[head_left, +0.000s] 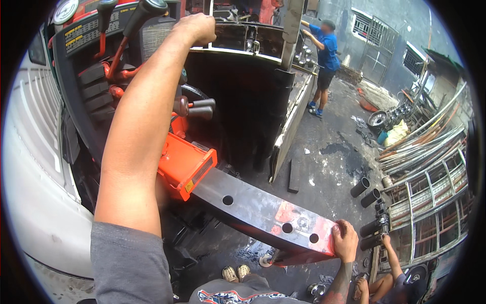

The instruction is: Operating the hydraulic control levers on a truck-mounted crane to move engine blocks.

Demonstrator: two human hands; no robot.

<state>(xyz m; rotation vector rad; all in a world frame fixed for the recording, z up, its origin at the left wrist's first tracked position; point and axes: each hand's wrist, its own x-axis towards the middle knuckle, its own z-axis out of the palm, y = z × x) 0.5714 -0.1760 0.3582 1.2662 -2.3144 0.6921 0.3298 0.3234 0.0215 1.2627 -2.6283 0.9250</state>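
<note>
My left arm stretches up across the left side, and my left hand (pixel 198 29) is closed beside the upper metal rail of a dark truck bed (pixel 238 49). Whatever its fingers hold is hidden. At the lower right, my right hand (pixel 345 240) grips the end of a long steel beam (pixel 255 206), thumb on its top. The beam is grey with reddish patches and several round holes. Its far end sits inside an orange steel sleeve (pixel 188 164). Beyond my left forearm are black-knobbed control levers (pixel 152 7) on red rods, and grey-gripped handles (pixel 201 110).
A person in blue (pixel 326 53) stands by the truck's side panel (pixel 293 124). Another person's arm (pixel 392 261) reaches toward black cylinders (pixel 370 197) at lower right. Pipes (pixel 425 144) and a metal ladder frame (pixel 430 202) lie along the right. A white vehicle body (pixel 38 167) borders the left.
</note>
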